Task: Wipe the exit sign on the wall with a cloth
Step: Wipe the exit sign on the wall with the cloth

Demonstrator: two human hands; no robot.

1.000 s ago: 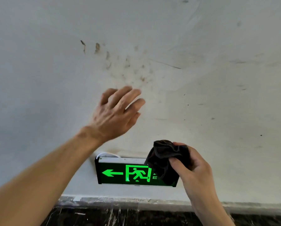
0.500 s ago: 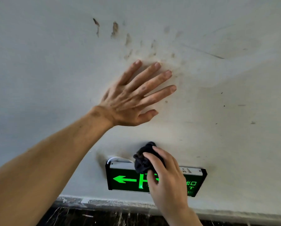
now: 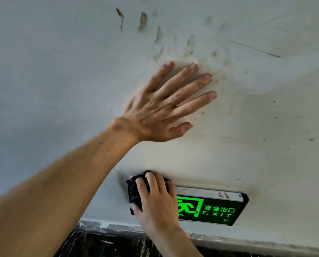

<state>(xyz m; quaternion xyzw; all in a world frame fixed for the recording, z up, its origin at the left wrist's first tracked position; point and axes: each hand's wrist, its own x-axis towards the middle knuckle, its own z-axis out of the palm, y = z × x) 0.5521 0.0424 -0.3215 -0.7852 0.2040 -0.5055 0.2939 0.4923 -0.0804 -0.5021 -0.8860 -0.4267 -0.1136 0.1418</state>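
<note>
Right now your right hand is curled over a dark cloth, fingers bent down on top of it and pressing it against the left end of the exit sign, so the cloth covers that end and only a bunched edge shows past your knuckles on the left. To the right of your hand the sign's lit green face is clear, with the running figure and the lettering, and its pale top edge carries grime and a few brown specks near the right end. Your left hand lies flat and spread wide on the wall above, holding nothing, palm down as a brace, fingertips pointing up and right among smudgy marks. Below the sign runs a chipped pale strip above dark flooring. The risks, as I judge them: the sign sits low and stands out from the wall, so a hard sideways push from the cloth could strain its mounting; wiping only the face would leave the dirty top edge untouched; and your braced palm may add another print to an already marked wall. A loosely bunched cloth could also slip out from under your fingers.
</note>
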